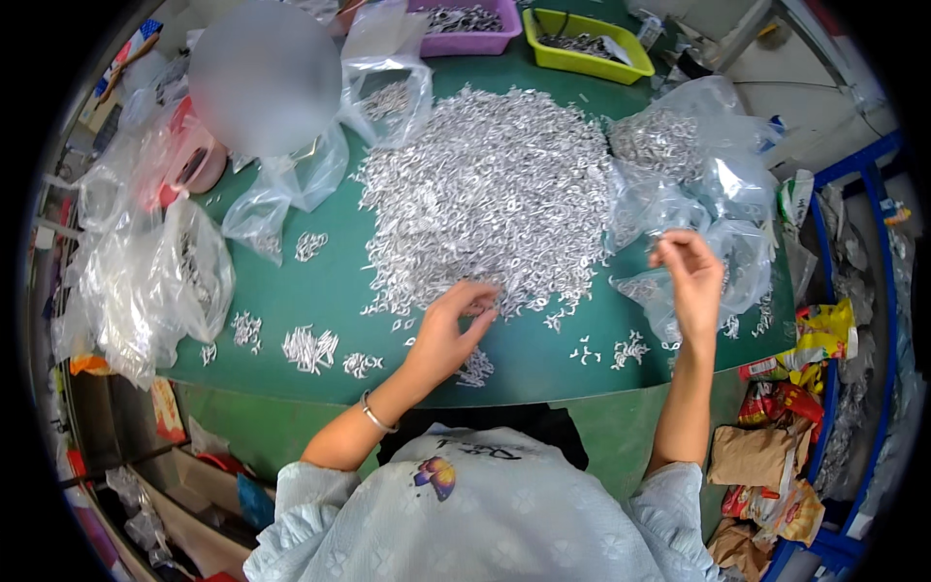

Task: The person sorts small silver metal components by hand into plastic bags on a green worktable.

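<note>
A large heap of small silver metal pieces [495, 184], some curved like letters or numerals, covers the middle of the green table [320, 373]. At its near edge, my left hand [454, 335] curls with thumb and fingertips close together among the pieces; what they grip is hidden. Beneath this hand lies a small pile of silver pieces [475, 369]. Further right, my right hand [693, 276] is raised with its fingertips pinched together, over an open clear plastic bag [655, 296]. Anything between those fingertips is too small to make out.
Small sorted piles [310, 349] line the near edge. Clear bags [669, 136] of pieces stand right; more plastic bags [145, 281] crowd the left. A purple tray [475, 42] and a yellow-green tray [592, 66] sit at the back. Blue shelving [829, 388] stands right.
</note>
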{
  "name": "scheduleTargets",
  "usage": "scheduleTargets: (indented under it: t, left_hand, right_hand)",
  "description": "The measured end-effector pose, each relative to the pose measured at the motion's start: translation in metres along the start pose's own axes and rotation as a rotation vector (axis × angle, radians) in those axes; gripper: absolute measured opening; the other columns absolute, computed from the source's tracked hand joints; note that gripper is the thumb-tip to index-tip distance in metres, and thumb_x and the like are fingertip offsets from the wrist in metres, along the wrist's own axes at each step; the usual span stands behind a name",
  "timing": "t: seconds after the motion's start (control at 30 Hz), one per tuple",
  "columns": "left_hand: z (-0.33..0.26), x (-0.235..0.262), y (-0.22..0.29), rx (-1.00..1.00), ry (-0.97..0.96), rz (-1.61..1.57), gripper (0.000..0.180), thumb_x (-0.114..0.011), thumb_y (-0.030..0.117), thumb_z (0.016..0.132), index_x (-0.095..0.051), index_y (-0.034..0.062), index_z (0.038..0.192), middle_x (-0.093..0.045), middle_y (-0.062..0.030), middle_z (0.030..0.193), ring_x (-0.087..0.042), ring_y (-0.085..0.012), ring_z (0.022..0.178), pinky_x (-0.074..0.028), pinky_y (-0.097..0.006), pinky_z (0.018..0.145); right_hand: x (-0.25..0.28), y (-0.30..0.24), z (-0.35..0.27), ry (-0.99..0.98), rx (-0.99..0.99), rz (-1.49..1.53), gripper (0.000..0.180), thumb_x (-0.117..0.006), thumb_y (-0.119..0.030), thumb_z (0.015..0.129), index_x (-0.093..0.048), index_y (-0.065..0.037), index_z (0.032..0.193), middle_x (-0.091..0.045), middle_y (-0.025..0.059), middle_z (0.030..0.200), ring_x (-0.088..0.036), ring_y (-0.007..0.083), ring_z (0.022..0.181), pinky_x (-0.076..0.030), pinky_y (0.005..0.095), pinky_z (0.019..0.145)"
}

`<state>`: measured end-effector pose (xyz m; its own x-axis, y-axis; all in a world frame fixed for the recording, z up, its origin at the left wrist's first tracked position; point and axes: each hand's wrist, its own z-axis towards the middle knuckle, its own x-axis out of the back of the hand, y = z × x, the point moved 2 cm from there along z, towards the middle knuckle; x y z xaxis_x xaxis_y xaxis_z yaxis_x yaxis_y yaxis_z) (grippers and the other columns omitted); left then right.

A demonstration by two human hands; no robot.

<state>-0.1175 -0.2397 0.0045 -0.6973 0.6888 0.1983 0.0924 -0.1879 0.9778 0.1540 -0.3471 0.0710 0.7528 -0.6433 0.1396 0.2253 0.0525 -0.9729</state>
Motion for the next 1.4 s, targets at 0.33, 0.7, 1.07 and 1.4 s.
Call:
scheduleTargets:
  t: [0.33,0.7,1.07,1.4]
  left_hand:
    - [0.0,-0.002,0.003,-0.001,-0.09,0.086,0.027,-0.058,-0.005,0.081,-0.056,-0.0033,0.107,-0.058,-0.0113,0.102,-0.059,-0.0178,0.095,-0.048,-0.027,0.085]
    - [0.027,0.031,-0.001,-0.358,0.061,0.698,0.039,-0.064,0.004,0.076,-0.055,0.0084,0.114,-0.047,-0.0105,0.126,-0.04,-0.0346,0.12,-0.034,-0.046,0.098]
    - [0.033,0.032,-0.021,-0.377,-0.035,1.032,0.029,-0.063,0.012,0.076,-0.059,0.0123,0.105,-0.047,-0.0069,0.121,-0.037,-0.0313,0.121,-0.023,-0.062,0.099]
    - [0.042,0.01,-0.025,-0.447,0.102,0.993,0.021,-0.065,0.008,0.071,-0.061,0.0073,0.091,-0.052,-0.0044,0.103,-0.046,-0.0226,0.101,-0.031,-0.044,0.084]
  right_hand:
    - [0.099,-0.047,0.177,0.374,0.366,-0.507,0.012,-0.059,-0.009,0.084,-0.063,0.002,0.089,-0.066,0.0095,0.079,-0.063,0.0125,0.076,-0.048,0.0253,0.07]
    - [-0.053,-0.029,0.043,-0.076,0.523,-0.599,0.019,-0.06,-0.006,0.079,-0.06,-0.002,0.098,-0.06,0.0128,0.099,-0.055,0.0289,0.097,-0.041,0.0354,0.087]
    - [-0.114,0.05,-0.037,-0.422,0.516,-0.75,0.024,-0.067,-0.006,0.071,-0.058,-0.005,0.093,-0.054,0.0068,0.096,-0.05,0.0244,0.094,-0.035,0.0372,0.081]
    - [-0.099,0.049,-0.03,-0.3,0.502,-0.789,0.015,-0.064,-0.002,0.074,-0.058,-0.004,0.087,-0.055,0.0085,0.088,-0.051,0.0262,0.084,-0.038,0.0357,0.075]
